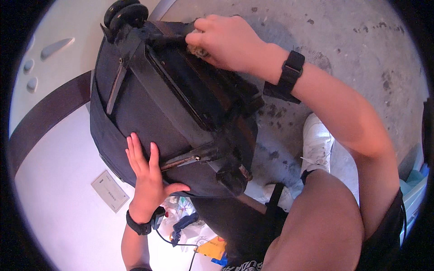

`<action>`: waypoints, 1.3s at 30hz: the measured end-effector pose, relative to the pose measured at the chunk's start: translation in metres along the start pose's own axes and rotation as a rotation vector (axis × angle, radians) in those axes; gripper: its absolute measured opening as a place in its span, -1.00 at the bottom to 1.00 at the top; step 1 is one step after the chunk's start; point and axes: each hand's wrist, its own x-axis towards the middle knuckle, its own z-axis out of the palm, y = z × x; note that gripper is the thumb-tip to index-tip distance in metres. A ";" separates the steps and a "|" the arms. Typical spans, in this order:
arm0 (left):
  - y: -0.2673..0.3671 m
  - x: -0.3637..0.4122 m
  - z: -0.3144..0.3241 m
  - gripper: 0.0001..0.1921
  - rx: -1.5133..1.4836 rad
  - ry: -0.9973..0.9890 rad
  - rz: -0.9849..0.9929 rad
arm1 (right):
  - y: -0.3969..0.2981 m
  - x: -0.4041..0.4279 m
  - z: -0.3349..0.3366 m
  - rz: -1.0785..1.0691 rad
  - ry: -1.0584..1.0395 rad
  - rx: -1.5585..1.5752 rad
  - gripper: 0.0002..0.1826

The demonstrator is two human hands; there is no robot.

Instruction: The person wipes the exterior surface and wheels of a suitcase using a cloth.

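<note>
A black soft-sided wheeled suitcase [169,111] lies tilted before me, its underside with grey plastic trim and metal-edged struts facing up. At its upper left corner sit black double wheels [127,15]. My left hand [149,172] rests spread and flat on the fabric near the lower edge. At the far upper edge of the suitcase, my right hand [227,40] is closed around a small brownish, rough-looking wad [198,50], perhaps a scouring pad or rag. Most of that wad is hidden by my fingers. Both wrists wear black bands.
To the left stands a white panel [61,189] with a dark band and a printed label [110,191]. Plastic bags and wrappers [190,223] lie below my left hand. Stained concrete floor [356,61] spreads right, near my white shoe [317,142]. A light-coloured bin edge [415,200] shows far right.
</note>
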 end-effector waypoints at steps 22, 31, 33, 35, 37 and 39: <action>-0.003 0.000 0.001 0.40 -0.041 0.046 -0.012 | 0.010 -0.019 -0.036 0.205 -0.354 0.080 -0.72; 0.000 0.001 0.001 0.41 -0.030 0.036 -0.016 | -0.007 -0.014 0.003 0.077 -0.037 0.045 -0.81; -0.001 -0.001 0.002 0.41 -0.024 0.024 -0.026 | -0.007 -0.010 -0.001 0.021 -0.085 0.036 -0.82; -0.003 -0.001 0.004 0.41 -0.025 0.037 -0.019 | -0.005 0.003 -0.015 0.044 -0.210 -0.008 -0.55; -0.003 0.000 0.001 0.40 -0.027 0.034 -0.008 | -0.005 0.001 0.000 0.115 -0.144 0.019 -0.56; -0.002 0.001 0.000 0.40 -0.034 0.031 0.004 | -0.006 -0.005 0.003 0.186 -0.081 0.045 -0.56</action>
